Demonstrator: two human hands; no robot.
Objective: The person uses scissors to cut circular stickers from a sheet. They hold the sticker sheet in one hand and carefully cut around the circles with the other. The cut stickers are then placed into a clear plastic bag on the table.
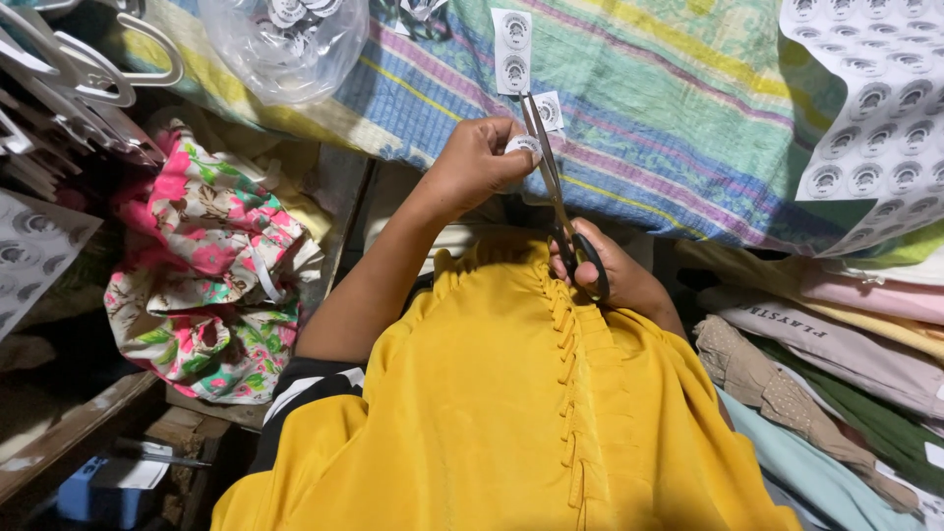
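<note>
My left hand (479, 160) pinches a small white round-printed label piece (524, 146) against the scissors' blades. My right hand (612, 270) grips the black handles of the scissors (553, 182), whose blades point up and are nearly shut at the label. A strip of two white printed labels (511, 51) and a single cut label (550, 110) lie on the striped green, blue and yellow cloth (669, 108) just above the blades. My yellow pleated garment (511, 413) fills the lower middle and hides my lap.
A large sheet of printed round labels (875, 108) lies at the upper right. Folded clothes (846, 344) stack at the right. A floral fabric bundle (211, 265) sits left, white plastic hangers (69, 69) upper left, a clear plastic bag (285, 44) at the top.
</note>
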